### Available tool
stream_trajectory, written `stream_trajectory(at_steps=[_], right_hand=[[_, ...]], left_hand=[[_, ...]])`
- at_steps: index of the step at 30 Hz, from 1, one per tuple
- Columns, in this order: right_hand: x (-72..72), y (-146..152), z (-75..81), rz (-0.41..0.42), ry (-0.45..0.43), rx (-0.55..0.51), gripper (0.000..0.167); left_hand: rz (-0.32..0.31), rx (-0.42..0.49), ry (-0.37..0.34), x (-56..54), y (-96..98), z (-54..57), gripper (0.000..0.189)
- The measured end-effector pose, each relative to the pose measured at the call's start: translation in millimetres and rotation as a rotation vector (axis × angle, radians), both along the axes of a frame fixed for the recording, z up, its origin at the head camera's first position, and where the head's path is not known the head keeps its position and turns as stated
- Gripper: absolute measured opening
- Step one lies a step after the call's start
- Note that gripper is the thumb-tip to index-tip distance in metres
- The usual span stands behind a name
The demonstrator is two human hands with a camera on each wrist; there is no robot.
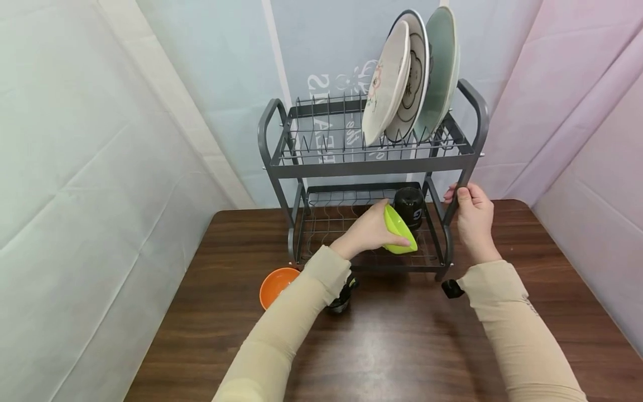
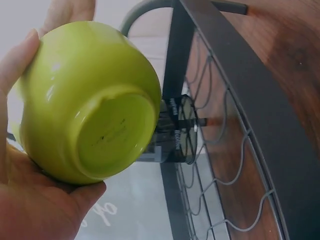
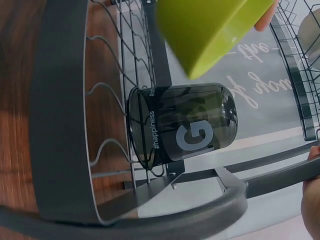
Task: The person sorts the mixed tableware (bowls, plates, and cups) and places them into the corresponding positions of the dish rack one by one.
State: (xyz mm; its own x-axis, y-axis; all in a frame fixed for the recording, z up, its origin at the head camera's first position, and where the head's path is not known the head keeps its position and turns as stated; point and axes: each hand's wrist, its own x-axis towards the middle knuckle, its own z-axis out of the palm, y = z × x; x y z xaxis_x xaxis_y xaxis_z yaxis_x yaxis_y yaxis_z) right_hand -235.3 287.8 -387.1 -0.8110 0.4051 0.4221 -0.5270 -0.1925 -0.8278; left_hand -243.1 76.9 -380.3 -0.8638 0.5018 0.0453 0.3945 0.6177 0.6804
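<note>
My left hand [image 1: 369, 228] holds a lime green bowl [image 1: 399, 231] by its rim and side, tilted, at the lower tier of a dark grey dish rack [image 1: 372, 167]. The left wrist view shows the bowl's round base [image 2: 117, 137] facing the camera, thumb on one side and fingers on the other. Right beside the bowl a dark see-through glass [image 3: 187, 122] with a white letter G stands upside down on the lower wires. My right hand [image 1: 474, 218] grips the rack's right front post; in the right wrist view only part of it shows at the edge.
Upright in the top tier stand a floral white plate [image 1: 387, 84], a patterned plate [image 1: 414, 84] and a pale green plate [image 1: 442, 67]. An orange bowl [image 1: 273, 286] sits on the wooden table [image 1: 382, 346], partly behind the left sleeve. A dark shiny item [image 1: 339, 304] is beside that sleeve.
</note>
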Motion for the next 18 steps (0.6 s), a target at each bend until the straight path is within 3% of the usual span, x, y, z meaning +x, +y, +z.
stream_trajectory(at_steps=[11,18], right_hand=[[-1.9,-5,-4.4,-0.049,0.008,-0.075,0.016],[-2.5,-9,-1.3,-0.064,0.015,-0.066,0.016]], left_hand=[[0.042,-0.206,0.080,-0.2,32.4,-12.9,0.116],[0.041,-0.259,0.112,-1.9,41.0,-18.1,0.114]])
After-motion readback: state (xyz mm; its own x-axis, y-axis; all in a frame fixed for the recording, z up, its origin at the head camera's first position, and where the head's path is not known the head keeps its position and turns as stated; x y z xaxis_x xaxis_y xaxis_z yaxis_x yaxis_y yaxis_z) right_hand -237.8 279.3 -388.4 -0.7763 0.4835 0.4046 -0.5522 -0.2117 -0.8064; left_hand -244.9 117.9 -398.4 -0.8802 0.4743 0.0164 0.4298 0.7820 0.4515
